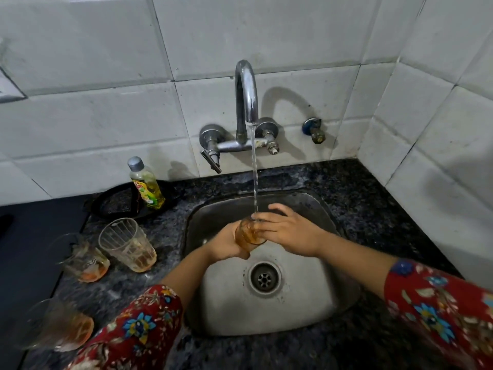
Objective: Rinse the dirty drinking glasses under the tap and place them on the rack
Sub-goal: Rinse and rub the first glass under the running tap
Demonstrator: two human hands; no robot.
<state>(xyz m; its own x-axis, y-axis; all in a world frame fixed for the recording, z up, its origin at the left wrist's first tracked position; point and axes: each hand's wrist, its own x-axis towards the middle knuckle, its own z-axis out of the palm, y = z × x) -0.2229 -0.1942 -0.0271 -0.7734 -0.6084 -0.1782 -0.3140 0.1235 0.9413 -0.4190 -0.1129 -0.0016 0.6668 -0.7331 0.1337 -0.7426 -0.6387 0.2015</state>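
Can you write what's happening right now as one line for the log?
step: rinsing | glass under running tap over sink | left hand and right hand both gripping it | three dirty glasses waiting on counter

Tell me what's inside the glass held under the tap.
Amber liquid fills the glass, with the tap stream hitting near its rim. Both hands, left and right, hide its base.

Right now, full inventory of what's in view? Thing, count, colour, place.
held glass: 1, clear with amber residue, under the stream above the sink
dirty glasses: 3, clear with orange dregs, counter left of sink
tap: 1, chrome, wall-mounted, running
sink: 1, steel, set into the counter
soap bottle: 1, yellow-green liquid, grey cap, behind the glasses
black plate: 1, under the bottle
small valve: 1, blue, wall right of tap
left hand: grips the glass
right hand: on its rim
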